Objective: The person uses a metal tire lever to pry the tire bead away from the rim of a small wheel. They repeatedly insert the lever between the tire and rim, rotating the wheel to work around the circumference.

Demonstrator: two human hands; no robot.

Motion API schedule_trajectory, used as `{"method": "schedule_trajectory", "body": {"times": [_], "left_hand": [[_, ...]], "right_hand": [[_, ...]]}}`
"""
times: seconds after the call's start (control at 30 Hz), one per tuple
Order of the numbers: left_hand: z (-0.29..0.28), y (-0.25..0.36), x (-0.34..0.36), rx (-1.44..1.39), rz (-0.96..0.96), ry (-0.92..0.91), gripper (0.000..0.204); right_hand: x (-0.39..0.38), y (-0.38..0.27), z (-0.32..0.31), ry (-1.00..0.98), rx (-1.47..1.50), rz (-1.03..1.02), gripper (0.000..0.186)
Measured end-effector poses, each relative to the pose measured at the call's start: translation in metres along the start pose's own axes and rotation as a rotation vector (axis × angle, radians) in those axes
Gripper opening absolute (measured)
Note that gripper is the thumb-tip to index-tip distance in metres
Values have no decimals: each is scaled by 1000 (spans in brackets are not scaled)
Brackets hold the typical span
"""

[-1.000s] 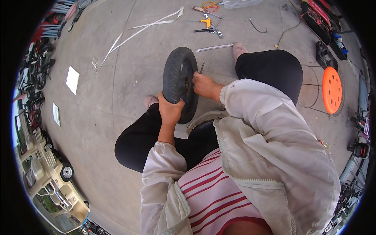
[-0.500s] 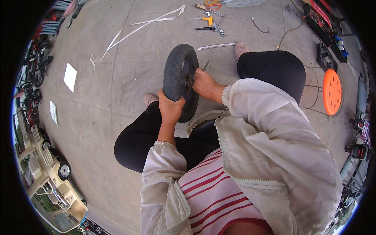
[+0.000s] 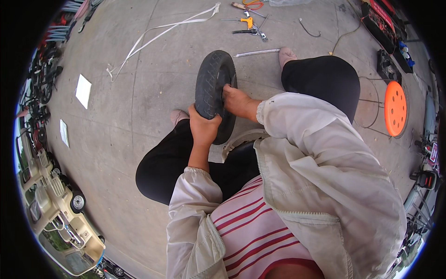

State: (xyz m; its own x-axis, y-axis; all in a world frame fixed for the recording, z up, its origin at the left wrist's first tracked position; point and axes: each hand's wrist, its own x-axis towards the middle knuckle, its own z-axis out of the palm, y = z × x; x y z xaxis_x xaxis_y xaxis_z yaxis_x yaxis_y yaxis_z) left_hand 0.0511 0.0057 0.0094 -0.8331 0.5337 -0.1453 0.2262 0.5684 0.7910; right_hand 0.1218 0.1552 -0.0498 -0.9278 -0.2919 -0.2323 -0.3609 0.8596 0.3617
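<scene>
A small wheel with a treaded black tyre stands upright between my legs, its hub side facing right. My left hand is closed around the tyre's near lower edge. Close against the wheel's right side, my right hand has its fingers curled at the rim near the hub. Whatever those fingers grip is hidden behind the hand and the rim. Behind the wheel, a curved pale strip lies by my lap.
Beyond the wheel are a yellow-handled tool, a screwdriver and other hand tools. A white strap lies far left. At right stand an orange stool and a toolbox. A cream vehicle and parked bikes line the left.
My right hand has moved slightly left and closer in to the rim. The pointed metal tool that stuck out past it no longer shows. My left hand keeps its hold.
</scene>
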Motion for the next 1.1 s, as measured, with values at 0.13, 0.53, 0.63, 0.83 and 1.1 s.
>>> {"method": "schedule_trajectory", "body": {"times": [0.13,0.53,0.63,0.83,1.1], "left_hand": [[0,3,-1,-9,-15,-11,64],[-5,-1,4,-17,-35,-8,63],[-9,8,10,-2,-67,-18,62],[-19,-6,24,-42,-115,-84,55],[-18,1,23,-8,-82,-93,50]], "right_hand": [[6,-6,3,6,-99,-63,22],[9,-7,13,44,142,-22,19],[5,7,26,209,326,114,14],[-17,13,36,283,531,288,10],[-24,17,37,313,640,299,9]]}}
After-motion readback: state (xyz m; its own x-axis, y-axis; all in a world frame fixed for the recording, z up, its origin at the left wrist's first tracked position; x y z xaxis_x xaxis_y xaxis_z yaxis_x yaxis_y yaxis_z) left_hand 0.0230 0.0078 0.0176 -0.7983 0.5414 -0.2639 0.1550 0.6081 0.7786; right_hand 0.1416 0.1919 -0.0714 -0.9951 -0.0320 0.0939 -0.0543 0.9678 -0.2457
